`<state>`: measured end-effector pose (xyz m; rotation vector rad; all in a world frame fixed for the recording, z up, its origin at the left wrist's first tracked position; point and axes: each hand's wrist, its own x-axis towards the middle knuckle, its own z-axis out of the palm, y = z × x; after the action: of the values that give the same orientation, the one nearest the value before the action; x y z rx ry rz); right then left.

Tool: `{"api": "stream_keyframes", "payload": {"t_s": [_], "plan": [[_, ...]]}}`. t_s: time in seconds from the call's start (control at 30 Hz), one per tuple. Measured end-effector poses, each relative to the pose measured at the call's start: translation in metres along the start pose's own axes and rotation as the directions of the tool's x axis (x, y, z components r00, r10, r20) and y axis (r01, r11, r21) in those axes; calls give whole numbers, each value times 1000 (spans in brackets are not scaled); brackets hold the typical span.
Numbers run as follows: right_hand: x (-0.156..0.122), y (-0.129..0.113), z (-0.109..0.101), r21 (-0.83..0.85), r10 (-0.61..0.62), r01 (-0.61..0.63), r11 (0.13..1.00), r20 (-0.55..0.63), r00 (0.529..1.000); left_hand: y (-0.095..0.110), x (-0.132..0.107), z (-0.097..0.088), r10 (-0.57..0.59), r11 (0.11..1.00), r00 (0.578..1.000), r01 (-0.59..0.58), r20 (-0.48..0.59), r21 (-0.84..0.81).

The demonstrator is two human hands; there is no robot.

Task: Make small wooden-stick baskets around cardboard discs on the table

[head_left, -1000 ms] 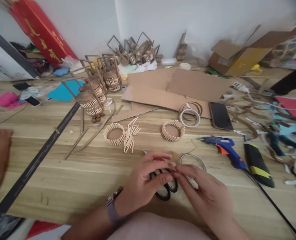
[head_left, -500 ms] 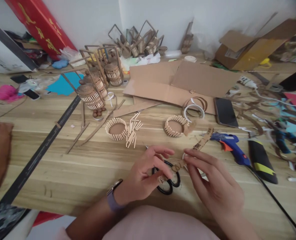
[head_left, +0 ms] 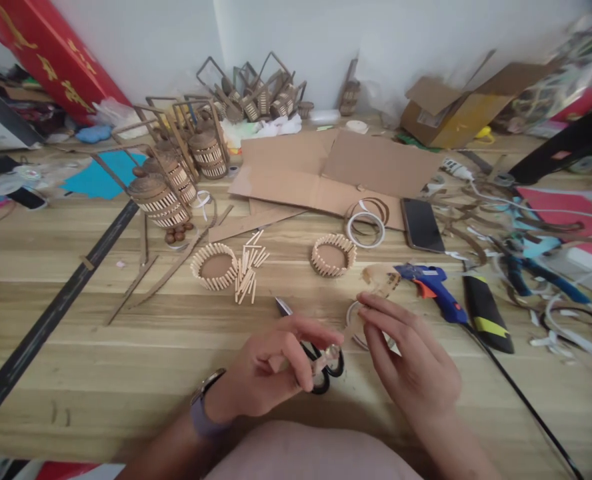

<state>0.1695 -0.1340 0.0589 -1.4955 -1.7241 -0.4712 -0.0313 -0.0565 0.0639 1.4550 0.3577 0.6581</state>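
Observation:
My right hand (head_left: 413, 360) pinches a printed cardboard strip (head_left: 389, 281) between thumb and fingers; the strip is smeared by motion. My left hand (head_left: 271, 360), with a watch (head_left: 209, 390) on its wrist, hovers just left of it. Its fingers are bent and apart, near the strip's lower end, and the thumb tip is blurred. Beneath the left fingers lie black-handled scissors (head_left: 321, 385), partly covered. A pale roll of tape (head_left: 355, 325) shows behind the right fingertips. Farther off stand two rings of small sticks on cardboard bases, a left one (head_left: 215, 267) and a right one (head_left: 333, 255).
Loose sticks (head_left: 249, 270) lie between the rings. To the right are a blue glue gun (head_left: 433, 288), a black-and-yellow tool (head_left: 489, 317) and a phone (head_left: 423, 225). Cardboard sheets (head_left: 286, 177) and small stick-covered buckets (head_left: 161, 200) stand or lie farther back.
The view has swung right, and the other person's arm at the left edge is out of view. The cardboard strip has moved quickly in my right fingers, its ends now blurred.

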Motion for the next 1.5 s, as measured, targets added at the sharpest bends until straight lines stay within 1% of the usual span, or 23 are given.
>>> {"api": "stream_keyframes", "payload": {"t_s": [0.07,0.17,0.23,0.3,0.37,0.5,0.63,0.7,0.83,0.97,1.1,1.17,1.23,1.3,1.37,1.4,1.47,1.5], "plan": [[-1,6,1,-1,11,-11,1000,-10,1000,-2,-2,-2,-13,998,1000,13,-2,-61],[-4,16,1,-47,47,-49,998,-40,998,-6,-3,-6,5,987,1000,-9,-28,-160],[-6,23,1,-111,54,-60,992,-52,997,-7,-3,-8,2,979,997,-17,-76,-205],[-8,29,1,-151,51,-58,987,-50,997,-4,0,-8,-15,971,989,-20,-147,-238],[-10,32,1,-150,61,-68,986,-52,997,1,3,-8,-6,954,981,-52,-193,-294],[-13,36,0,-136,94,-99,986,-45,995,6,8,-9,14,899,971,-117,-240,-421],[-17,36,0,-104,84,-86,991,-23,996,5,9,-12,-42,841,947,-138,-317,-524],[-19,36,0,-83,70,-71,994,-16,997,4,10,-14,-34,792,953,-158,-302,-590],[-22,34,0,-67,33,-33,997,2,999,4,12,-16,35,696,973,-187,-227,-693],[-23,36,-1,-70,5,-5,998,2,1000,4,12,-19,63,663,976,-197,-208,-723],[-22,43,-4,-101,19,-20,995,-7,1000,6,11,-25,53,653,969,-215,-240,-726],[-22,46,-5,-110,37,-37,993,-4,999,6,12,-27,45,672,965,-220,-257,-707],[-21,45,-6,-81,44,-44,996,4,999,4,13,-26,14,741,962,-194,-274,-643],[-21,37,-8,-14,63,-62,998,40,997,-1,14,-21,-38,848,955,-126,-296,-515],[-20,20,-8,93,107,-120,988,129,986,-9,12,-11,-96,935,945,-21,-312,-353],[-20,10,-7,164,129,-162,973,193,973,-13,11,-6,-131,956,951,47,-280,-289],[-18,-10,-4,306,172,-282,909,342,924,-21,7,4,-196,972,957,161,-213,-171],[-18,-19,-1,369,186,-356,859,423,887,-24,4,8,-199,975,966,178,-166,-133]]}}
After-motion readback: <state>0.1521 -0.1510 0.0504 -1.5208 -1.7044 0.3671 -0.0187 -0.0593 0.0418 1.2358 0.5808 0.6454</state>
